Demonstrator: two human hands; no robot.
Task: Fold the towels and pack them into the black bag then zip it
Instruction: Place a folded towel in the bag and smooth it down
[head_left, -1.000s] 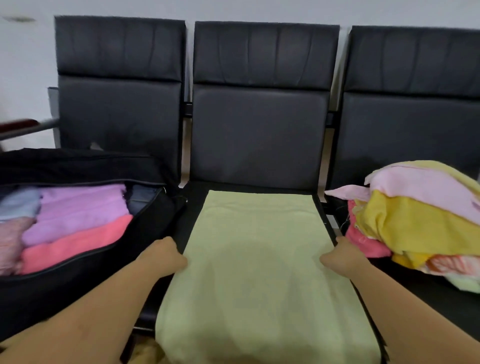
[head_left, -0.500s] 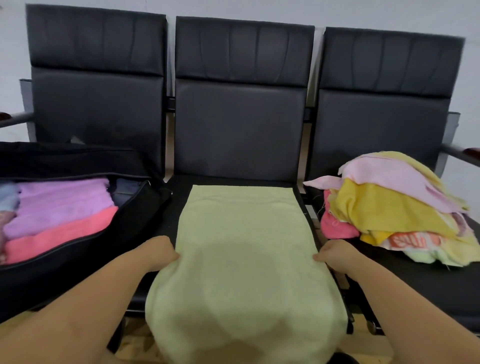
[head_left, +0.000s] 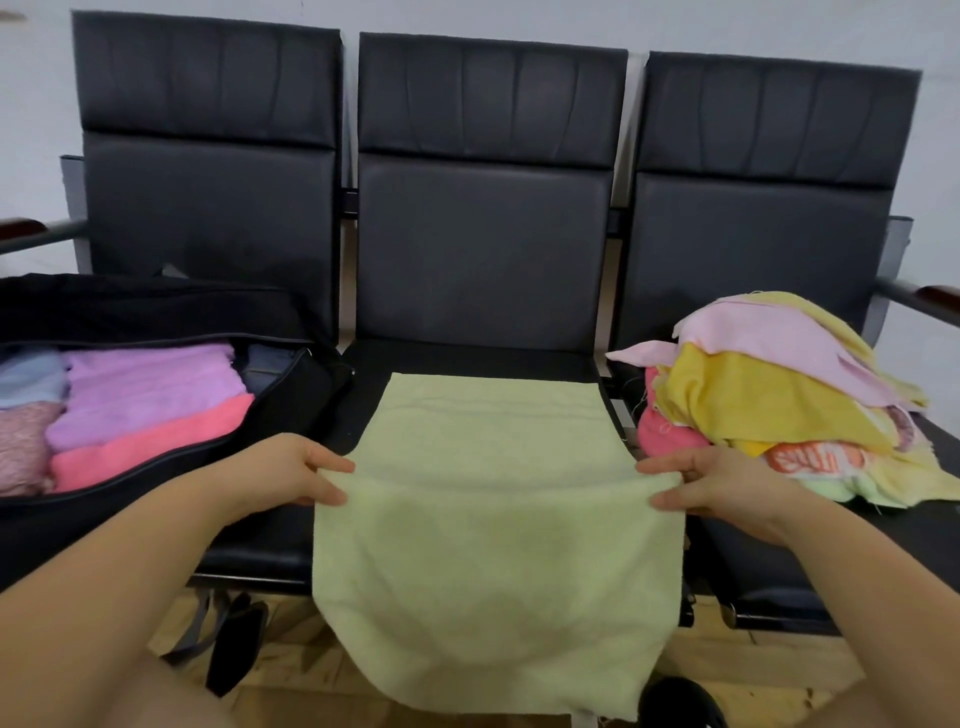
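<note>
While the three-seat black bench (head_left: 483, 249) fills most of the view, your work sits on its middle seat. The black bag (head_left: 291, 400) lies open on the left seat, its lid flap thrown back against the backrest. Inside it you have folded towels side by side: a lilac one (head_left: 150, 389), a coral-pink one (head_left: 145, 447) along the near edge, a pale blue one (head_left: 28, 374) and a mottled pink one (head_left: 21, 447) at the far left.

The light green towel (head_left: 493, 519) lies flat on the middle seat, its far edge short of the backrest, its near half draped over the seat front and hanging toward the floor.

The unfolded towel pile (head_left: 789, 405) sits on the right seat: pink on top, mustard yellow under it, a red-and-white printed piece low down.

Your left hand (head_left: 291, 467) pinches the green towel's left edge, thumb on top, fingers curled under. Your right hand (head_left: 722, 483) pinches the right edge the same way. Both grips sit at the seat's front line, the cloth stretched between them.

A grey strap (head_left: 208, 629) hangs below the left seat.
</note>
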